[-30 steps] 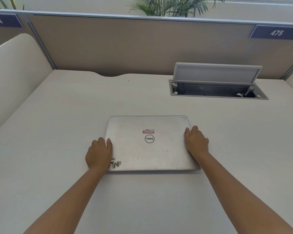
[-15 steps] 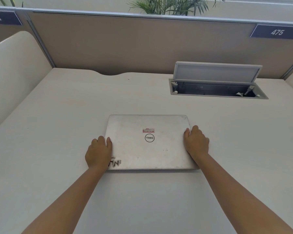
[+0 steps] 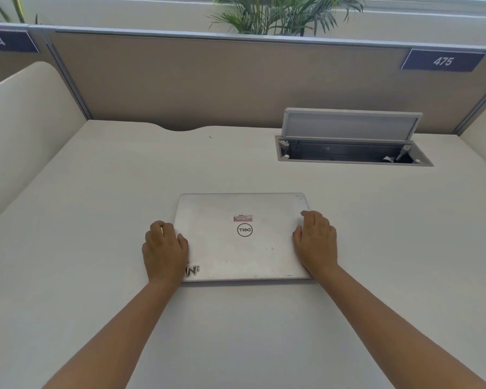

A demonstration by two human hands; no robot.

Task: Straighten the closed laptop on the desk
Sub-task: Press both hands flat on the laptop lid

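Since a second ago the laptop [image 3: 242,237] has turned a little: its near edge, which sloped down toward the right, now runs close to level with the table [image 3: 96,209] front. Hands are placed much as before, one on each short side. Judgement: the straightening is nearly done; only a fine check of alignment seems left.

Left hand [image 3: 164,249] sits at the laptop's left edge near the front corner, thumb on the lid, fingers curled down the side. Right hand [image 3: 316,242] lies on the right edge, fingers flat on the lid. Neither grip closes around anything; both press loosely against the laptop's sides.

Laptop lies closed and flat, mid-table, between the two hands, well apart from the open cable box [image 3: 351,153] at the back right.
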